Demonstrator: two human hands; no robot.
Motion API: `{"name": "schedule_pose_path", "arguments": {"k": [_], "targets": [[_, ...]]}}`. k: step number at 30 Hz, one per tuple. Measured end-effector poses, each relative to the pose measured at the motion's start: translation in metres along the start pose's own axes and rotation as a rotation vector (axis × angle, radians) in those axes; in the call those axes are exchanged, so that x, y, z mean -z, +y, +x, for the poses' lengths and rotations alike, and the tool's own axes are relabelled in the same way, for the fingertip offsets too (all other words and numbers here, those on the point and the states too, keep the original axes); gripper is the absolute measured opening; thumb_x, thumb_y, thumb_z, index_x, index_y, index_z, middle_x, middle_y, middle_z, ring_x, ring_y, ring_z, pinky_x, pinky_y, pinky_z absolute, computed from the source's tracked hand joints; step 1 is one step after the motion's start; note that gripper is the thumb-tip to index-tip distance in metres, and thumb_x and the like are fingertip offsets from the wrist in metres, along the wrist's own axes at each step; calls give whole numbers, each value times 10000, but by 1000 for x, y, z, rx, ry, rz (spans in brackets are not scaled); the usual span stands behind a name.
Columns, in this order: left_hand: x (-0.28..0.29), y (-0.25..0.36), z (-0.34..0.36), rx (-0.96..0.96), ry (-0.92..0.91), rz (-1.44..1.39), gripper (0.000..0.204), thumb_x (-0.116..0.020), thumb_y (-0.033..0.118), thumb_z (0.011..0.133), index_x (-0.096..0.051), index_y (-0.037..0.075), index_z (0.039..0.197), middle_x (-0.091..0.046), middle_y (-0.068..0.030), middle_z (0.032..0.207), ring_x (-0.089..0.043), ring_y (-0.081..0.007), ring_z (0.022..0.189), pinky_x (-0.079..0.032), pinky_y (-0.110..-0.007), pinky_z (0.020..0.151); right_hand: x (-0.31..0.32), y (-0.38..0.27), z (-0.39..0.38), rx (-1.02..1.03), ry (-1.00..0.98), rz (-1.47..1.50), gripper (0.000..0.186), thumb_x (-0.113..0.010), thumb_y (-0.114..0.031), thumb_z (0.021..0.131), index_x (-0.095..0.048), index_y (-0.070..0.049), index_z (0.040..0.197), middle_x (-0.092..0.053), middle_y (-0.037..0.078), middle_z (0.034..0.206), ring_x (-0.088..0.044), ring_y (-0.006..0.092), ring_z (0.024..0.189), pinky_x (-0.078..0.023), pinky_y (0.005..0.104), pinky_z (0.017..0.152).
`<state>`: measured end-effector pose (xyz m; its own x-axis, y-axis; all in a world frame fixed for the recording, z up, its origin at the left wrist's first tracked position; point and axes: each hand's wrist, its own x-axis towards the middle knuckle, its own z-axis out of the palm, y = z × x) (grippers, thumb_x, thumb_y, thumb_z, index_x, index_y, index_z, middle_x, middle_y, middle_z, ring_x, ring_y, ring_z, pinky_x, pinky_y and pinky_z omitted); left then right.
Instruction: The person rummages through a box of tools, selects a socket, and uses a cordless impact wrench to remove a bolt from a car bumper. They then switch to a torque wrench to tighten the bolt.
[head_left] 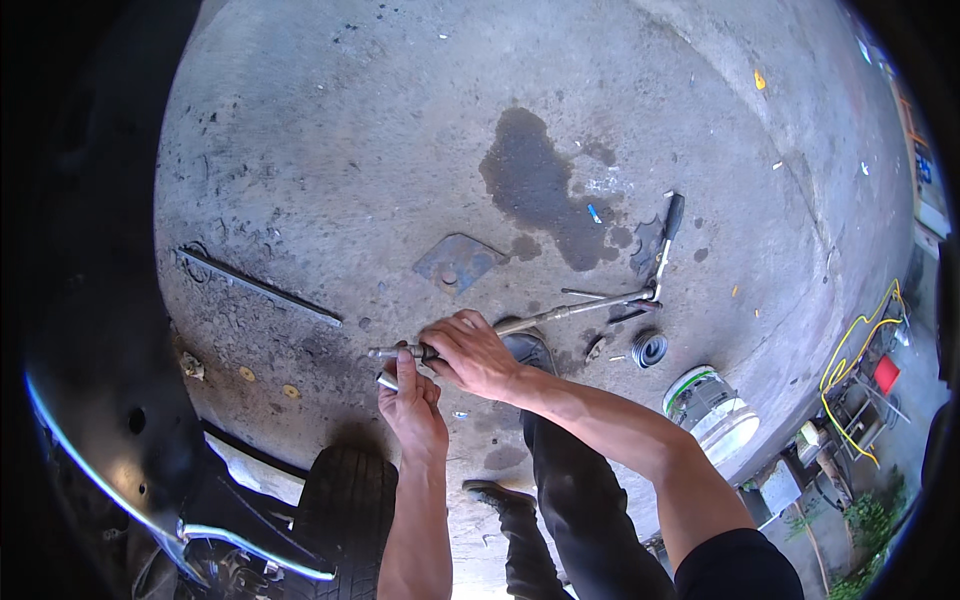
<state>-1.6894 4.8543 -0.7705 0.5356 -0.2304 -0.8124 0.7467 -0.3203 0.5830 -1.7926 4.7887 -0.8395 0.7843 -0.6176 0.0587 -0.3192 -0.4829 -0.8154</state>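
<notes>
My right hand [474, 354] is closed round a long metal extension bar [575, 311]. Beyond my fist the bar runs right to a ratchet with a black handle [674, 216]. Its near end [388, 352], a silver tip with a dark joint, sticks out left of my fingers. My left hand [410, 396] pinches a short silver cylinder [386, 380], which looks like a socket, just below that tip. My left fingertip touches the bar's end; the inner side of both grips is hidden.
A steel plate with a hole [450, 264] and a long dark bar [262, 286] lie on the stained concrete. Right stand a black ribbed round part [649, 349] and a white bucket [722, 420]. A tire [343, 515] and dark vehicle body [110, 330] border the left. A yellow hose [836, 384] curls far right.
</notes>
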Motion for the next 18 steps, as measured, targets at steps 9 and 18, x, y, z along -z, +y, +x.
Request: {"name": "schedule_pose_path", "arguments": {"k": [9,18], "targets": [[58,67,-197,12,63,-61,301,-635,310,995,-587,79,807,-463,45,628,-406,-60,557,-310,-253,524,146,-204,-62,-131,-251,263,248,-759,-179,735,-601,-46,872,-627,67,786,-637,245,655,-499,395,599],[151,133,-482,-20,-87,-732,340,-542,428,1019,-512,123,872,-553,-25,816,-537,-167,770,-464,-352,801,285,-496,-154,-202,-471,415,311,-682,-56,847,-629,-15,1150,-672,144,871,-659,236,650,-521,345,583]]}}
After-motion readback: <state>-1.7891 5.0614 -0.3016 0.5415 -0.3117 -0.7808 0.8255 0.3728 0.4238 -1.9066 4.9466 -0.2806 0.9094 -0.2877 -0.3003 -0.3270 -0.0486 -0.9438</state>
